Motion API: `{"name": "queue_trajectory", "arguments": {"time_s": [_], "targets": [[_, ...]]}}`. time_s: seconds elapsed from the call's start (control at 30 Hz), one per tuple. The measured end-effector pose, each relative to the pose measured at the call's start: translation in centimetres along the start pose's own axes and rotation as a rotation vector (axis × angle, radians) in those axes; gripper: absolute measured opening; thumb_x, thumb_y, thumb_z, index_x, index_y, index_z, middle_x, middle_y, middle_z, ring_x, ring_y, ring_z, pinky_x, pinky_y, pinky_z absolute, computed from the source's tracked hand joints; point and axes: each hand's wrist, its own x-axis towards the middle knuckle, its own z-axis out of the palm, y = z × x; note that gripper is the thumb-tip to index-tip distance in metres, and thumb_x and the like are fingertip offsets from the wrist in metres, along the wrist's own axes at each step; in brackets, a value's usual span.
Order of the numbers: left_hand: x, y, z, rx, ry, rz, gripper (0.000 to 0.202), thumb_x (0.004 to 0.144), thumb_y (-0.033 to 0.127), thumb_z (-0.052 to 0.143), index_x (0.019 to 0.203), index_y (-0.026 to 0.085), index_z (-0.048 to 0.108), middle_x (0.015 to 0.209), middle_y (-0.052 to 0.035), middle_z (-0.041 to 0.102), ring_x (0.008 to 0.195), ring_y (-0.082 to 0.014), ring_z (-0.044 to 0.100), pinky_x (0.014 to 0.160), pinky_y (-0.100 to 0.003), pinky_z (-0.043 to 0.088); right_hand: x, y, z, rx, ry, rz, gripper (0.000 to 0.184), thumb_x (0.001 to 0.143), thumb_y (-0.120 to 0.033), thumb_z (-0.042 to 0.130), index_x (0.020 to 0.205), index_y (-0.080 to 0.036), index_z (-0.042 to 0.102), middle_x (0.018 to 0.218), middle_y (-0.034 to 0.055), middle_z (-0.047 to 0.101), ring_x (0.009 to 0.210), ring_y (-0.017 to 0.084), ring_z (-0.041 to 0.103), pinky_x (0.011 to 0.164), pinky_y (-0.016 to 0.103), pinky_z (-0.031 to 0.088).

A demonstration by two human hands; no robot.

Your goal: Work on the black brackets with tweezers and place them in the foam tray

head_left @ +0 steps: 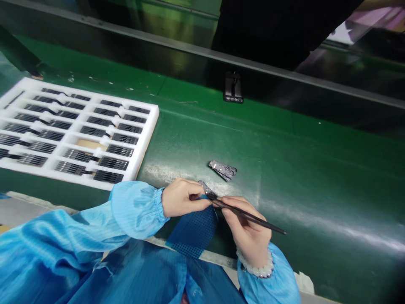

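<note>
My left hand point(182, 197) is closed, pinching a small dark flat part point(207, 190) just above the green conveyor belt point(284, 169). My right hand point(248, 230) is closed round thin black tweezers point(249, 216), whose tip touches that part. A blue dotted sheet point(193, 232) lies under both hands at the belt's near edge. A little beyond the hands, a small stack of similar dark parts point(223, 169) rests on the belt. Both arms wear light blue sleeves.
A white foam tray point(144, 139) with several rows of dark strip parts sits on the belt at the left. A small black object point(233, 87) stands against the belt's far rail. A person in dark clothing point(278, 29) stands behind the far rail.
</note>
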Motion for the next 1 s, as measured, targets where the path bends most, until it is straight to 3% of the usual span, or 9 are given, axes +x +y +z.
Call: {"name": "queue_trajectory", "arguments": {"time_s": [0.8,1.0], "targets": [[0.07,0.11,0.04,0.004,0.005,-0.052,0.031,0.079,0.026,0.057,0.053,0.014,0.046,0.052,0.0051,0.038,0.05,-0.0061,0.037,0.048,-0.018,0.029,0.01,-0.13,0.16,-0.046,-0.034,-0.012,0.03,0.08,-0.005,0.062,0.102,-0.025,0.065,0.092,0.0025,0.071,0.088,0.015,0.067,0.077,0.027,0.055],[0.07,0.21,-0.05,-0.014,-0.011,-0.075,0.028,0.079,0.028,0.056,0.056,0.014,0.052,0.054,0.0038,0.042,0.052,-0.0067,0.039,0.05,-0.018,0.031,-0.11,-0.15,0.15,-0.038,-0.035,-0.009,0.028,0.08,-0.007,0.062,0.1,-0.026,0.066,0.092,0.0027,0.071,0.087,0.016,0.067,0.075,0.029,0.056]]}}
